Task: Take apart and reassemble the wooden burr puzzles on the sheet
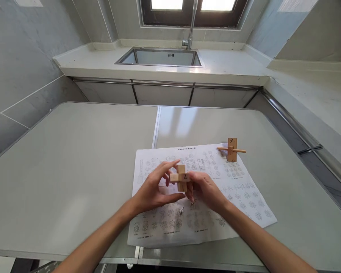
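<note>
Stretching across the foreground, a pale, glossy bench (59, 159) is carrying a creased sheet of printed diagrams (244, 185). Above the sheet, the right hand (207, 188) is gripping a cross-shaped wooden block (182, 177), light, square-edged and dark-marked; the left hand (155, 190) is curving open around it, contact unclear. Farther off, a rod-pierced wooden piece (232, 155) is resting at the sheet's corner. Beyond, a sink (156, 57) is sitting below a dark-framed window (166, 16).

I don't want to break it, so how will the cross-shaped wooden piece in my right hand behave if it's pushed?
The cross-shaped wooden piece would probably feel light and stiff, being small bars of wood. Its squared ends jut out, so it likely won't roll far. It could loosen if knocked, since it looks like separate crossed bars.
</note>
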{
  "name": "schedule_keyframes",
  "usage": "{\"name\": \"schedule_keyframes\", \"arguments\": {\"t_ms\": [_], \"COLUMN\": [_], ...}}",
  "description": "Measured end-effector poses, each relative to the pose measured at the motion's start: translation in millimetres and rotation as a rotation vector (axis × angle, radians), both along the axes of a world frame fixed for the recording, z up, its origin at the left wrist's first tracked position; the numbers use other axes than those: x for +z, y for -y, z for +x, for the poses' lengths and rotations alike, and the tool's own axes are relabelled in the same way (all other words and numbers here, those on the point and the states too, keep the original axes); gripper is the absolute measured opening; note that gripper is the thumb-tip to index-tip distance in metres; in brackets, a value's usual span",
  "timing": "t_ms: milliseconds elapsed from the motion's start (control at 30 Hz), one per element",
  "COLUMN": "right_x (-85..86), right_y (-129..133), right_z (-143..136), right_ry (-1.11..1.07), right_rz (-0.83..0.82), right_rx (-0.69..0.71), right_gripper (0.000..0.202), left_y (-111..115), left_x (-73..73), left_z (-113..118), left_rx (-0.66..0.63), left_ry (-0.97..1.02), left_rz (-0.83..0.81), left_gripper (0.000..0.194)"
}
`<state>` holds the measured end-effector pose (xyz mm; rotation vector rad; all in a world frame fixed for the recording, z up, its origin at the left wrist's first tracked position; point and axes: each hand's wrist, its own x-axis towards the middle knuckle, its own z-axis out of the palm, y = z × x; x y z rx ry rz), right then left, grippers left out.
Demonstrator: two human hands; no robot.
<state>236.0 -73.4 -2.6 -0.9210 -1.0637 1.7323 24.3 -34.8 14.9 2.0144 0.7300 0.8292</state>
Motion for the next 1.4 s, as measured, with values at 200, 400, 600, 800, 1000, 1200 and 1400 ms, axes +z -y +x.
{"name": "schedule_keyframes", "arguments": {"t_ms": [200, 400, 600, 800, 1000, 1200, 1400], "right_x": [-2.4, -9.7, -9.3, -6.5, -2.0, -0.4, -1.7], "right_y": [-18, -33, -36, -21, -6, -5, -5], "right_z": [11, 35, 40, 15, -2, -6, -7], "right_ry": [-0.34, -0.561, -0.547, -0.175, 0.311, 0.484, 0.525], "right_rz": [-0.253, -0.321, -0.244, -0.132, 0.213, 0.329, 0.343], "right_rx": [-0.296, -0.456, -0.463, -0.283, -0.11, -0.073, -0.08], "right_gripper": [0.031, 0.019, 0.022, 0.03, 0.028, 0.025, 0.025], "left_y": [-5, -8, -12, -23, -39, -48, -47], "left_x": [-0.5, 3.5, 5.6, 1.4, -6.1, -8.1, -10.3], "left_z": [0, 0, -3, -17, -38, -45, -44], "left_rx": [0.23, 0.281, 0.294, 0.289, 0.41, 0.455, 0.429], "left_ry": [0.001, -0.062, -0.072, -0.238, -0.378, -0.475, -0.537], "left_rz": [-0.131, -0.143, -0.093, 0.169, 0.276, 0.217, 0.231], "left_gripper": [0.049, 0.027, 0.018, 0.019, 0.026, 0.03, 0.032]}}
